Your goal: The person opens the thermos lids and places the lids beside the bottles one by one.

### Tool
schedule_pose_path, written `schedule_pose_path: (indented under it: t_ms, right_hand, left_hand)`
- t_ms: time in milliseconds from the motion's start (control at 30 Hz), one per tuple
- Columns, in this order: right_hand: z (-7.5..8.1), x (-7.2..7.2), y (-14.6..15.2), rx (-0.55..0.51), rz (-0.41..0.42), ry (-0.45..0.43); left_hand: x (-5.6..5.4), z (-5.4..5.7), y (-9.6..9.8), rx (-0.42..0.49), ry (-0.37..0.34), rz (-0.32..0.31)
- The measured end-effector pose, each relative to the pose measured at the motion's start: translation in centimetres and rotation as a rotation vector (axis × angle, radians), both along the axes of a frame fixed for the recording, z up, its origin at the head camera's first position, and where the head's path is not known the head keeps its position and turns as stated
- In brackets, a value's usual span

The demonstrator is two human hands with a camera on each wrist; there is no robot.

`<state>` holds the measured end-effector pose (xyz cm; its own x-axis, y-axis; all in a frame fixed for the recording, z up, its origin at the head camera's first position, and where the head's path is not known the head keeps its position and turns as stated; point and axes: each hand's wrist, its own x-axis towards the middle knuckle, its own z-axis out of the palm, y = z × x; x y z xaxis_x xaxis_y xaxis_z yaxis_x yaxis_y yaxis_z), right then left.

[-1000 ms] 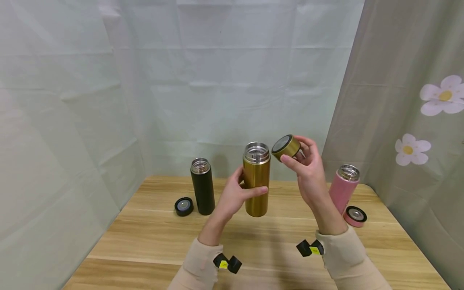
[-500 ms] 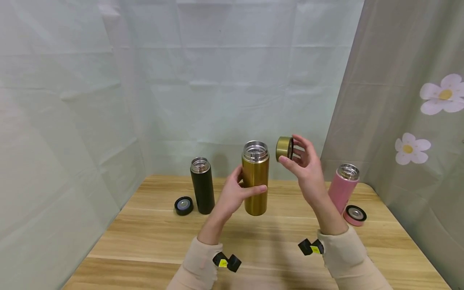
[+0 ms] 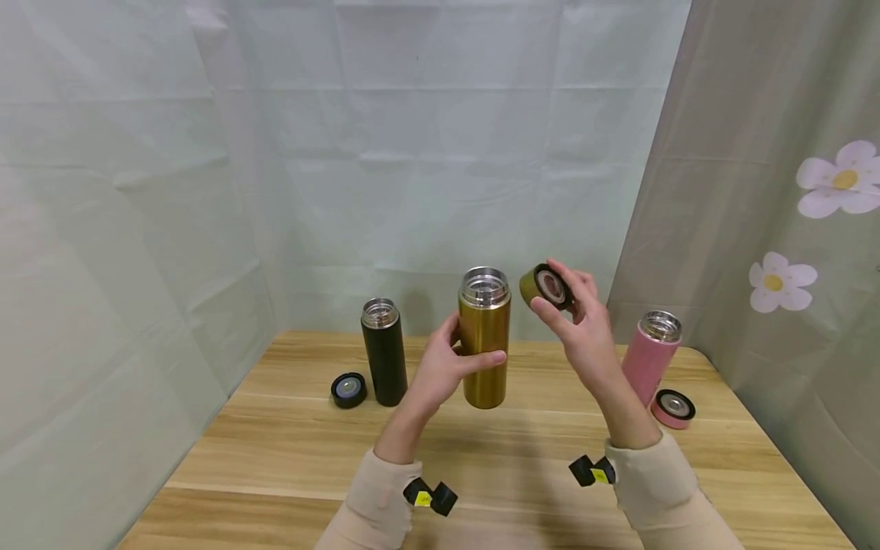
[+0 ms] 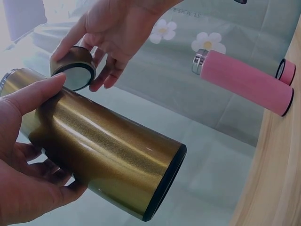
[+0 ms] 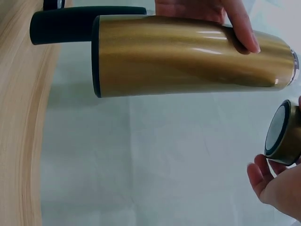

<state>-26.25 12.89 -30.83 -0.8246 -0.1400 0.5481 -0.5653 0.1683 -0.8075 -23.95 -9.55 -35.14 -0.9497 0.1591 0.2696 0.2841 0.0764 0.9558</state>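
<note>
My left hand point(image 3: 440, 370) grips a gold thermos bottle point(image 3: 484, 328) upright above the table, thumb across its front. Its silver threaded mouth is uncovered and points up. Just right of that mouth, my right hand point(image 3: 584, 321) holds the gold lid point(image 3: 528, 286) between thumb and fingers. The lid is tilted, with one black-rimmed round face toward the head camera and apart from the bottle. In the left wrist view, its other face, a pale disc point(image 4: 77, 78) in a black ring, shows. The bottle's black base edge point(image 5: 96, 56) appears in the right wrist view.
A black bottle point(image 3: 386, 367) stands uncapped at the left, its black lid point(image 3: 348, 391) lying beside it. On the right are an uncapped pink bottle point(image 3: 646, 363) and its pink lid point(image 3: 674, 412). The wooden table point(image 3: 289, 458) meets hanging curtains point(image 3: 440, 153) behind.
My right hand has turned the gold lid over in its fingers, so a different face now points toward the head camera. The left hand and gold bottle have hardly moved.
</note>
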Motion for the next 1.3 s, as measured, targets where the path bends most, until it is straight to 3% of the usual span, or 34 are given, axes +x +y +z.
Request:
schedule_pose_path:
  t_ms: [267,500,1033,1300]
  right_hand:
    - [0.05,-0.02,0.02,0.016,-0.073,0.029]
    - [-0.15,-0.12,-0.11,-0.026,-0.058,0.054]
    - [-0.25,0.1,-0.36,-0.132,-0.005,-0.009]
    - [-0.18,0.35,-0.04,-0.134,-0.078,-0.088]
  left_hand:
    - [-0.08,-0.05,0.11,-0.004,-0.007,-0.004]
    - [0.05,0.02,0.14,-0.005,-0.007,-0.001]
    - [0.02,-0.06,0.2,-0.01,0.005,-0.009]
    - [-0.03,-0.11,0.29,-0.01,0.001,-0.012]
